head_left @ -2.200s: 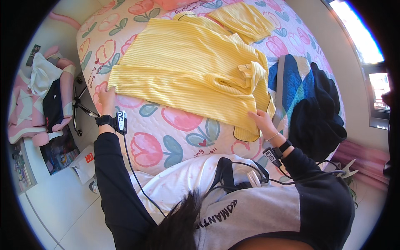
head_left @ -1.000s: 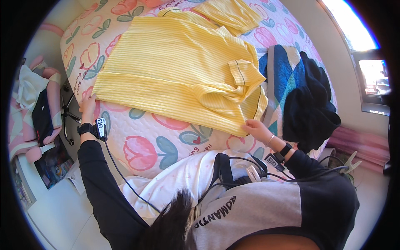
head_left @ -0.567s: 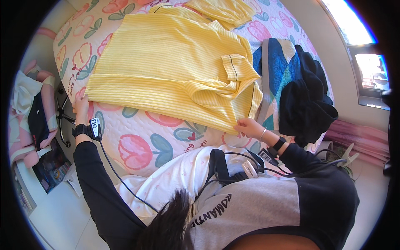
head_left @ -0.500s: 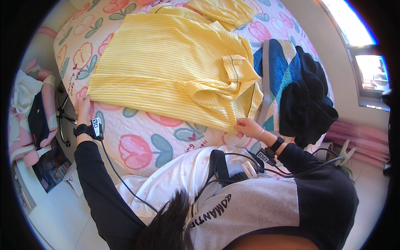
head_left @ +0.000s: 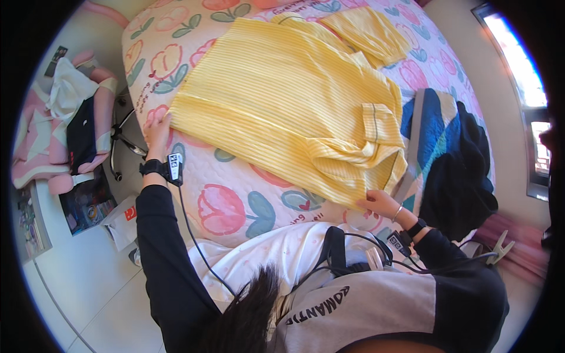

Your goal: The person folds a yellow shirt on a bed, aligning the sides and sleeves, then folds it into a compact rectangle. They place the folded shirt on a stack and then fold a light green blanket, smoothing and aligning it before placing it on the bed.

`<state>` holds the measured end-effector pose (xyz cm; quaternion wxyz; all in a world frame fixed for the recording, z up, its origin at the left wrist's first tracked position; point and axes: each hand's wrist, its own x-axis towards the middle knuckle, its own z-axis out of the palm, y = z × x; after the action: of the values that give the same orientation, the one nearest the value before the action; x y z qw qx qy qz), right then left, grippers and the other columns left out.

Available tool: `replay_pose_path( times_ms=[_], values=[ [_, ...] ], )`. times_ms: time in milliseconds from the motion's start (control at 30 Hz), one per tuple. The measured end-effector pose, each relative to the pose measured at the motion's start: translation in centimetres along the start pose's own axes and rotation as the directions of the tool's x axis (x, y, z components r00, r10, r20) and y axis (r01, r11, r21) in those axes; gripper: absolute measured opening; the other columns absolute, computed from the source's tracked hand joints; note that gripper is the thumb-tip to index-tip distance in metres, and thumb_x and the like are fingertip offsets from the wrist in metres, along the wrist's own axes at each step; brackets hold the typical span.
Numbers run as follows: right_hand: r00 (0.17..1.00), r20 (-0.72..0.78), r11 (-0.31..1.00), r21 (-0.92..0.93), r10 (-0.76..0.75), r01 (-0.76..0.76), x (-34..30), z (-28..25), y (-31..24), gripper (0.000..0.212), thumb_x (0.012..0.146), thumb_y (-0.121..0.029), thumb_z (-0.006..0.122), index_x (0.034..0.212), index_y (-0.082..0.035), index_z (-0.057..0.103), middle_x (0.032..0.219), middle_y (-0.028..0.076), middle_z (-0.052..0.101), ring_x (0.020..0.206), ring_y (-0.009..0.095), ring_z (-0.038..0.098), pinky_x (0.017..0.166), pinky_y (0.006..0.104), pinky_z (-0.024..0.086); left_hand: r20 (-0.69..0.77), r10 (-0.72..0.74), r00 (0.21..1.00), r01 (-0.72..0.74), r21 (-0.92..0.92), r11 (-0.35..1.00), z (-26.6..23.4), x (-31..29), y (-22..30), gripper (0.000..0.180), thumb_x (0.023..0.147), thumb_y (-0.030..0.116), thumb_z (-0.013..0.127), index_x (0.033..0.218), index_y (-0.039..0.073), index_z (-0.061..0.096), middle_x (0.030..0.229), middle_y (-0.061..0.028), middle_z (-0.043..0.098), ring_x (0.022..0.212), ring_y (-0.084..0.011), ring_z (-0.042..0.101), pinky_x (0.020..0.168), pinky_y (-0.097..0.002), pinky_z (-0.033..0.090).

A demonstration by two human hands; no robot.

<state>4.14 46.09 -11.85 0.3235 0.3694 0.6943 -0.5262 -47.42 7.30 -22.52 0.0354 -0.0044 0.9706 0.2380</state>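
A yellow striped pajama top (head_left: 276, 88) lies spread on the bed, its near side folded inward in a long straight edge. One sleeve (head_left: 353, 150) is doubled back over the body on the right, its piped cuff on top. The other sleeve (head_left: 374, 35) stretches out at the far right. My left hand (head_left: 158, 134) has its fingers closed at the left end of the near folded edge, by the hem. At the right end of that edge, my right hand (head_left: 381, 203) pinches the fabric between thumb and fingers.
A tulip-patterned quilt (head_left: 220, 209) covers the bed. Right of the top lie a blue patchwork cloth (head_left: 432, 126) and a crumpled black garment (head_left: 462, 170). A pink-and-white chair (head_left: 56, 141) with clothes on it stands left. Cables (head_left: 197, 250) run from both wrists.
The view has swung, so the bed and top appear farther right and tilted. Both hands stay on the same two ends of the folded edge. The top's shape looks much the same.
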Motion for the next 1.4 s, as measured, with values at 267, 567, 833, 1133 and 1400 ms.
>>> replay_pose_path(
  times_ms=[267,567,833,1133,1400],
  values=[
    [0.999,0.003,0.999,-0.011,0.035,-0.035,0.4,0.8,0.0,0.031,0.087,-0.028,0.062,0.071,-0.002,0.058,0.056,0.003,0.058,0.045,0.008,0.054,0.040,0.0217,0.040,0.068,-0.004,0.998,-0.002,0.084,0.996,-0.5,1.1,-0.7,0.049,0.076,0.052,0.061,0.121,0.032,0.059,0.141,-0.0104,0.036,0.127,-0.0370,0.032,0.104,-0.0488,0.027],
    [0.998,-0.051,0.991,0.125,0.046,-0.039,0.7,1.3,1.8,0.028,0.087,-0.025,0.062,0.076,0.001,0.060,0.057,0.005,0.059,0.043,0.009,0.054,0.040,0.0220,0.044,-0.450,0.106,0.887,-0.234,-0.240,0.942,1.8,-4.6,4.5,0.055,0.076,0.033,0.067,0.119,0.004,0.051,0.123,-0.0202,0.047,0.119,-0.0378,0.039,0.100,-0.0469,0.031],
    [0.849,-0.353,0.872,-0.434,-0.394,0.224,-0.9,-2.1,-1.7,0.029,0.084,-0.027,0.064,0.073,-0.001,0.058,0.060,0.011,0.061,0.051,0.024,0.059,0.048,0.0347,0.047,0.094,0.667,0.739,-0.578,-0.421,0.699,5.8,-26.4,17.3,0.070,0.079,0.030,0.069,0.132,-0.001,0.035,0.141,-0.0326,0.020,0.134,-0.0444,0.019,0.110,-0.0494,0.018],
    [0.412,-0.358,0.445,-0.885,-0.838,0.136,5.8,-10.7,-5.1,0.018,0.075,-0.019,0.062,0.088,-0.009,0.055,0.085,0.010,0.060,0.076,0.031,0.062,0.065,0.0412,0.050,0.206,0.671,0.712,-0.511,-0.502,0.697,7.6,-41.3,20.4,0.098,0.075,0.025,0.070,0.142,-0.006,0.005,0.141,-0.0413,0.006,0.132,-0.0541,0.014,0.107,-0.0531,0.020],
    [0.368,-0.682,0.715,-0.329,-0.632,0.617,3.1,-16.8,-7.1,0.013,0.089,-0.016,0.052,0.092,-0.004,0.052,0.068,0.012,0.061,0.054,0.020,0.060,0.047,0.0304,0.047,0.215,0.592,0.777,-0.493,-0.379,0.784,7.7,-41.8,20.7,0.100,0.074,0.026,0.071,0.142,-0.006,0.005,0.140,-0.0426,0.004,0.133,-0.0544,0.011,0.108,-0.0528,0.017]
  ],
)
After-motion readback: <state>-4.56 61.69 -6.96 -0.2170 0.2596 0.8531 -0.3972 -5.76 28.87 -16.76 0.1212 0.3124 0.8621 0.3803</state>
